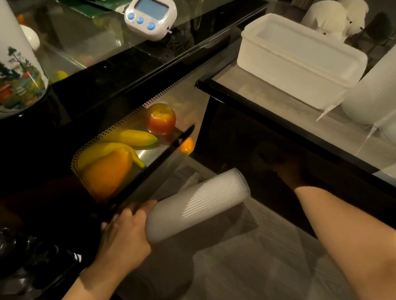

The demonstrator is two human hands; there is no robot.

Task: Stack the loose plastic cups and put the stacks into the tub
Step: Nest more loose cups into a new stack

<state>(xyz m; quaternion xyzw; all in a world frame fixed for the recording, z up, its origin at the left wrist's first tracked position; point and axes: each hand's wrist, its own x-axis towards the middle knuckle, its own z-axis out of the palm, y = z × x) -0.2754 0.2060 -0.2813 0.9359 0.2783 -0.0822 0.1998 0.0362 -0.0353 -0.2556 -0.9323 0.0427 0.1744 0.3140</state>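
The stack of plastic cups (pixel 196 203) lies on its side in mid-air below the desk (pixel 276 110) edge, nested into one long ribbed white column. The left hand (pixel 124 235) holds it by one end, the fingers curled round that end in a firm grip; the other end points away to the right. The white tub (pixel 299 59), the biggest of the task's things after the desk itself, stands up on the lighter desk top, well apart from the held stack, and it appears to wear its lid. A further heap of nested white plastic (pixel 389 91) sits at the right, just beside the tub. The right hand (pixel 287 174) reaches down into deep shadow under the desk; whether its grip is open or holds anything I cannot tell. Smaller still, a kitchen timer (pixel 150 15) rests on the glass shelf above.

The step in hand looks like gathering cups from the lower level. Next, the stack needs lifting to the tub, and the lid probably needs removing first.
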